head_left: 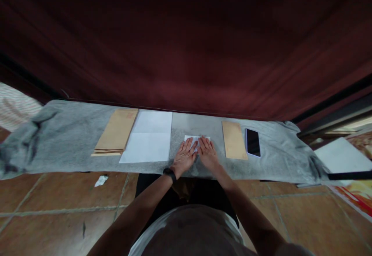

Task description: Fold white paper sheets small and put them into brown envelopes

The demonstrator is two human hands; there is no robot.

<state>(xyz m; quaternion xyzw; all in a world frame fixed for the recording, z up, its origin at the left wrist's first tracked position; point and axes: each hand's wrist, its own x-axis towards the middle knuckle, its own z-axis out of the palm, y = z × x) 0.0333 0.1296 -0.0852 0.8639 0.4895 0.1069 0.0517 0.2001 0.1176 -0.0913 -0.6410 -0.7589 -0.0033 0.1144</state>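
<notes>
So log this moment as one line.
left hand: flat on small paper | right hand: same | envelope stack: left | phone: far right

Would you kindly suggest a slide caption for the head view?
Left hand and right hand flat on small white paper, between larger white paper and brown envelope.

Tiled floor (64, 198) down below, dark red curtain (186, 54) right across; an indoor room this was, its exact kind unclear!
</notes>
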